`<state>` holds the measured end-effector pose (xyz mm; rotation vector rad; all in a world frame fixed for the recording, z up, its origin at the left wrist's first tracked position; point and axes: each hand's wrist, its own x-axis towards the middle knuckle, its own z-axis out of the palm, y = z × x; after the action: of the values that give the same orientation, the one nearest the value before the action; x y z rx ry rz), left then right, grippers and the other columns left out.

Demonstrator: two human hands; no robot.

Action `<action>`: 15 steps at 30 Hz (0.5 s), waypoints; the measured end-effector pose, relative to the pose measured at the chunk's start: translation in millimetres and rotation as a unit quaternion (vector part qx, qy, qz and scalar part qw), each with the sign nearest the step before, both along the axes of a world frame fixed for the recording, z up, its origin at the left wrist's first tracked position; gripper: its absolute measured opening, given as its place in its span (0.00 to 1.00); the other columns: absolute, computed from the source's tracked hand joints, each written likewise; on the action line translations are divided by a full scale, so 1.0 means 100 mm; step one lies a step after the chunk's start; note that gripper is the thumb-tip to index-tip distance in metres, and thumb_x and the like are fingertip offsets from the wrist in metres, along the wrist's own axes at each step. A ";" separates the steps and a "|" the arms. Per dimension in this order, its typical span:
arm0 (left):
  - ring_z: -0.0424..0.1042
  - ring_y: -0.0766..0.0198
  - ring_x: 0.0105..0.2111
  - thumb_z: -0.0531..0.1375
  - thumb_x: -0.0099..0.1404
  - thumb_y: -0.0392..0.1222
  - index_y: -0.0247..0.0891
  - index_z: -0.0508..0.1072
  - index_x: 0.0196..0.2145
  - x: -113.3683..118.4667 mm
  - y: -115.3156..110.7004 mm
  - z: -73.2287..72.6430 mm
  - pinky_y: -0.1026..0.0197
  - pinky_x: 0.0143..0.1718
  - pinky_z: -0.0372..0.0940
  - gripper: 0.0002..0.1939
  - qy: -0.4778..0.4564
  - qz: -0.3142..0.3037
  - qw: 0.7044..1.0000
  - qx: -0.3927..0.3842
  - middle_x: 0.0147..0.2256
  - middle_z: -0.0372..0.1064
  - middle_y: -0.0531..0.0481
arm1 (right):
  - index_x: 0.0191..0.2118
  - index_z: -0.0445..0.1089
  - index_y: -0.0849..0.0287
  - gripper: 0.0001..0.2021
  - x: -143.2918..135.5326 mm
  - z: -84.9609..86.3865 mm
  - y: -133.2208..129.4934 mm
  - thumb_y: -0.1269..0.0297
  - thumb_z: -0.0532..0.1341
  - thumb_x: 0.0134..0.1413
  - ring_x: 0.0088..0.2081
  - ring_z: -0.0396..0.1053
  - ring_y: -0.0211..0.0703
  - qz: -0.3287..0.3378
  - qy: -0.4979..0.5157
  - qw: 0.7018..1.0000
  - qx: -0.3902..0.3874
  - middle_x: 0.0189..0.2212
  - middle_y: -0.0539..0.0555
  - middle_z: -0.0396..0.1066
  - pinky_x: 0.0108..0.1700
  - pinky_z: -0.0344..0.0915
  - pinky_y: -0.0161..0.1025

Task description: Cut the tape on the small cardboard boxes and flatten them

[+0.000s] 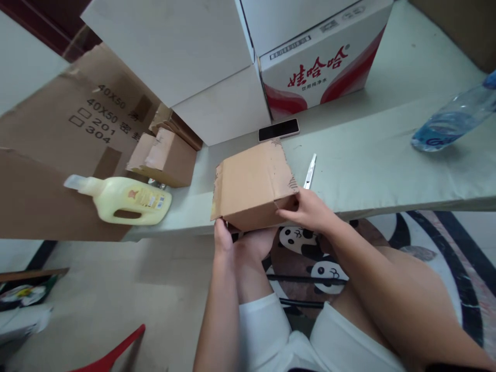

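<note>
Cardboard box (251,178) held at frame centre

We find it over the near edge of the surface (372,165). The left hand (223,236) has its grip on the lower-left corner, fingers mostly hidden; the right hand (310,210) clasps the lower-right, thumb and fingers slightly parted. We note a cutter (310,171) just right.

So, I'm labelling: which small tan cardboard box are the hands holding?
The small tan cardboard box before the black phone: left hand and right hand hold it. Another box stands untouched behind the yellow plastic bottle.
</note>
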<state>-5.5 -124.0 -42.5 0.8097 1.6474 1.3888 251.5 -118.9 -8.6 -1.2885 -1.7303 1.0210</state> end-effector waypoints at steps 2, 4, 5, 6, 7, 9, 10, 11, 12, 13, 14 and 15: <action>0.76 0.56 0.39 0.59 0.58 0.56 0.38 0.77 0.38 -0.02 -0.02 0.06 0.60 0.34 0.70 0.20 -0.024 0.020 0.998 0.061 0.37 0.77 0.45 | 0.41 0.71 0.61 0.17 0.02 0.02 0.00 0.55 0.65 0.47 0.36 0.71 0.48 -0.057 -0.001 0.998 -0.010 0.33 0.57 0.73 0.36 0.65 0.41; 0.76 0.61 0.38 0.61 0.54 0.49 0.37 0.78 0.34 -0.05 -0.08 0.14 0.64 0.36 0.69 0.14 -0.045 0.041 0.990 0.125 0.34 0.78 0.47 | 0.33 0.69 0.60 0.17 0.06 0.03 0.00 0.49 0.62 0.49 0.31 0.67 0.43 -0.091 0.042 0.994 -0.038 0.27 0.53 0.69 0.33 0.61 0.39; 0.76 0.62 0.35 0.62 0.52 0.47 0.37 0.78 0.32 -0.07 -0.12 0.18 0.65 0.34 0.69 0.13 -0.053 0.039 0.989 0.135 0.32 0.78 0.48 | 0.29 0.67 0.59 0.19 0.07 0.04 0.01 0.45 0.60 0.51 0.28 0.64 0.41 -0.100 0.078 0.990 -0.057 0.24 0.51 0.66 0.31 0.59 0.38; 0.76 0.63 0.31 0.62 0.51 0.46 0.36 0.78 0.30 -0.08 -0.17 0.22 0.65 0.30 0.68 0.11 -0.057 0.021 0.990 0.129 0.29 0.77 0.48 | 0.26 0.64 0.58 0.22 0.09 0.04 0.01 0.42 0.57 0.53 0.25 0.61 0.38 -0.109 0.116 0.984 -0.076 0.21 0.49 0.62 0.29 0.56 0.37; 0.73 0.64 0.25 0.62 0.50 0.44 0.36 0.77 0.28 -0.10 -0.22 0.25 0.66 0.25 0.66 0.10 -0.067 -0.006 0.992 0.108 0.25 0.76 0.49 | 0.23 0.62 0.58 0.24 0.09 0.04 0.02 0.40 0.56 0.54 0.23 0.57 0.36 -0.120 0.151 0.977 -0.088 0.19 0.48 0.59 0.27 0.53 0.36; 0.67 0.66 0.17 0.63 0.49 0.44 0.36 0.77 0.27 -0.13 -0.30 0.30 0.66 0.16 0.59 0.10 -0.087 -0.066 0.993 0.048 0.21 0.73 0.50 | 0.20 0.57 0.57 0.26 0.10 0.04 0.03 0.39 0.57 0.52 0.21 0.51 0.33 -0.149 0.201 0.964 -0.089 0.17 0.46 0.53 0.25 0.49 0.34; 0.67 0.67 0.17 0.65 0.48 0.43 0.36 0.77 0.28 -0.14 -0.32 0.31 0.67 0.16 0.59 0.09 -0.078 -0.068 0.994 0.041 0.22 0.73 0.51 | 0.19 0.55 0.57 0.26 0.11 0.04 0.02 0.40 0.59 0.51 0.21 0.50 0.32 -0.161 0.222 0.958 -0.079 0.16 0.45 0.52 0.25 0.48 0.34; 0.70 0.67 0.20 0.68 0.46 0.41 0.37 0.78 0.29 -0.14 -0.32 0.33 0.68 0.18 0.62 0.10 -0.059 -0.057 0.996 0.047 0.24 0.75 0.51 | 0.19 0.55 0.58 0.26 0.11 0.04 0.01 0.41 0.61 0.50 0.21 0.50 0.31 -0.167 0.242 0.953 -0.067 0.16 0.45 0.51 0.25 0.48 0.33; 0.73 0.67 0.26 0.70 0.44 0.39 0.37 0.79 0.32 -0.14 -0.31 0.34 0.69 0.23 0.66 0.14 -0.034 -0.034 0.997 0.062 0.29 0.77 0.51 | 0.18 0.55 0.58 0.26 0.12 0.05 0.00 0.42 0.62 0.49 0.21 0.50 0.31 -0.164 0.263 0.949 -0.058 0.16 0.45 0.52 0.25 0.48 0.33; 0.75 0.66 0.32 0.73 0.43 0.38 0.39 0.79 0.35 -0.13 -0.29 0.34 0.70 0.30 0.69 0.18 -0.015 -0.012 0.997 0.073 0.34 0.79 0.52 | 0.18 0.56 0.58 0.26 0.13 0.06 -0.02 0.43 0.63 0.49 0.21 0.51 0.31 -0.145 0.283 0.946 -0.055 0.16 0.46 0.53 0.24 0.48 0.33; 0.75 0.65 0.38 0.74 0.45 0.41 0.41 0.79 0.39 -0.12 -0.27 0.35 0.70 0.35 0.70 0.21 -0.014 -0.005 0.997 0.072 0.39 0.79 0.52 | 0.18 0.58 0.59 0.25 0.14 0.07 -0.04 0.43 0.63 0.50 0.20 0.52 0.32 -0.113 0.300 0.945 -0.059 0.16 0.46 0.56 0.24 0.50 0.33; 0.75 0.63 0.42 0.73 0.50 0.47 0.42 0.78 0.42 -0.11 -0.25 0.36 0.67 0.39 0.71 0.22 -0.028 -0.013 0.998 0.059 0.43 0.78 0.52 | 0.19 0.61 0.59 0.25 0.16 0.08 -0.06 0.42 0.63 0.50 0.21 0.55 0.32 -0.072 0.314 0.944 -0.066 0.16 0.47 0.58 0.24 0.51 0.33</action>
<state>-16.4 -149.5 -6.1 0.8503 1.5187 1.4879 267.6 -125.4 -0.8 -0.9962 -1.0818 1.3007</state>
